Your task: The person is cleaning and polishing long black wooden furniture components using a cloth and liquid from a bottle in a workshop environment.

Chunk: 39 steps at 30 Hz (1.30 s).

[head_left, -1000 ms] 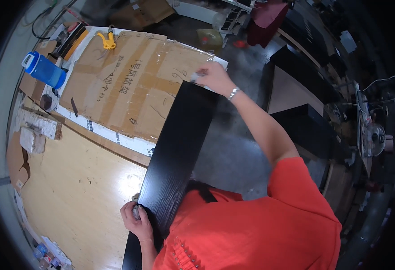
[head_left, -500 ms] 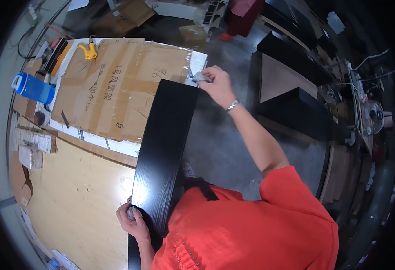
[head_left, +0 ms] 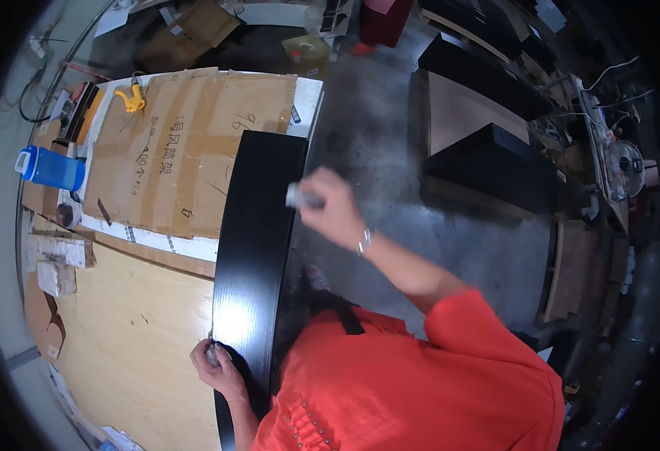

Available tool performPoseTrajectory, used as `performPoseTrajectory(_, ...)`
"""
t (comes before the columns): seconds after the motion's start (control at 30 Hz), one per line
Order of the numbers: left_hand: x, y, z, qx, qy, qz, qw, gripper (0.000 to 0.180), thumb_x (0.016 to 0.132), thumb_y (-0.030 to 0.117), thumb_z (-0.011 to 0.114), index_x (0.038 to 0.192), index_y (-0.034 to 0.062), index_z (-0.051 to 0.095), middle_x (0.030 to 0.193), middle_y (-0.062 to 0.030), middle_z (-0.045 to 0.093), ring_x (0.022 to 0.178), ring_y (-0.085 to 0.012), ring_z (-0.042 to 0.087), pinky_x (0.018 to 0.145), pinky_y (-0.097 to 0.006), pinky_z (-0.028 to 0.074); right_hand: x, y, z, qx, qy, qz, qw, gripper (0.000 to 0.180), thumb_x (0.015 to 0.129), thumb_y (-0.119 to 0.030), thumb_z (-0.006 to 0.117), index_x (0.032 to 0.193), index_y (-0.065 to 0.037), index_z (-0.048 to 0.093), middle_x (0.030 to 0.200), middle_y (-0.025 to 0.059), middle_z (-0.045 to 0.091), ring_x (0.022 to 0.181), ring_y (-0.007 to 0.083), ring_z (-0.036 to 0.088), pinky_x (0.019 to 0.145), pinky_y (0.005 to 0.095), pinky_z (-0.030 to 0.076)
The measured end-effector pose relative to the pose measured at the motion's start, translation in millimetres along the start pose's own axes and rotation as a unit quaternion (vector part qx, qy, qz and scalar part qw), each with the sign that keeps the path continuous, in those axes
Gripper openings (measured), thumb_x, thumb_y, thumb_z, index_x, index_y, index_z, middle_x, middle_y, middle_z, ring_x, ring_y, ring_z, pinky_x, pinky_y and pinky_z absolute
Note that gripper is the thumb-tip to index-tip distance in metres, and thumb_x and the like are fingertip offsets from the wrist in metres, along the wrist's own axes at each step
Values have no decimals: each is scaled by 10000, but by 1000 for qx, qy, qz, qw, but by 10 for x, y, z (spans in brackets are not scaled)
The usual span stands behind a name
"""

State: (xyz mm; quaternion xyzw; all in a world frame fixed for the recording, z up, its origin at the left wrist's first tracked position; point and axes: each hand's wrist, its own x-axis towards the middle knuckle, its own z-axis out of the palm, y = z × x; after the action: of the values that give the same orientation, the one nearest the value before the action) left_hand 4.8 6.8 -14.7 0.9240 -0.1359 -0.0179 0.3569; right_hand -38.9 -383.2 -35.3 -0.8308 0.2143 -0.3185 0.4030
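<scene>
A long black wood-grained board [head_left: 258,203] lies in front of me, its far end on the cardboard and its near part beside my body. Over its right edge, my right hand [head_left: 333,209] pinches a small pale grey pad [head_left: 294,196]; both are blurred, and whether the pad touches the board I cannot tell. At the board's left edge, near my body, my left hand [head_left: 223,372] is curled around a small grey wad [head_left: 212,355], mostly hidden by the fingers.
Flattened cardboard [head_left: 164,165] covers the far worktable, with a yellow air gun [head_left: 133,98] and a blue bottle [head_left: 53,167] on it. A bare wooden tabletop [head_left: 134,323] lies to the left. Black furniture panels [head_left: 502,169] stand on the right, near a fan [head_left: 626,170].
My right hand has come back from the board's far right corner, nearer to me along its right edge, still holding the pad. My left hand stays at the left edge.
</scene>
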Motion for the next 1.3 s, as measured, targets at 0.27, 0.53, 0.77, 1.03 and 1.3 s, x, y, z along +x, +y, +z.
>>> performPoseTrajectory(0.27,-7,41,32,-2,0,-2,1000,187,903,42,574,1073,-29,603,1053,-150,596,973,-290,588,904,-375,466,665,107,-276,14,117,3,993,208,701,-33,707,903,9,678,873,147,624,873,338,619,771,408,517)
performPoseTrajectory(0.53,-24,4,10,2,10,9,1000,184,904,40,583,1072,-28,610,1040,-152,601,957,-291,595,889,-368,474,-1102,-687,175,123,-182,-93,971,234,684,-28,699,910,-83,681,940,85,639,868,280,614,774,396,523)
performPoseTrajectory(0.77,-9,40,11,-6,9,12,1000,176,900,46,597,1056,-31,623,1049,-154,611,966,-301,608,892,-369,478,-332,-443,97,40,16,-56,997,227,695,-40,687,921,-19,675,913,134,640,882,340,610,786,435,512)
performPoseTrajectory(1.03,14,63,-12,-25,3,11,1000,177,913,52,607,1067,-32,630,1038,-134,621,965,-259,607,903,-344,474,-1305,-753,339,81,-49,-95,991,263,683,-33,724,940,-46,675,889,115,617,842,315,608,749,409,528)
performPoseTrajectory(1.3,-393,-694,-686,-152,119,96,977,229,950,9,598,1178,10,617,1089,-45,618,925,-116,570,788,-238,478,-1660,-1285,527,54,-33,-153,986,188,667,-21,704,851,-40,669,856,89,631,819,300,617,723,407,530)
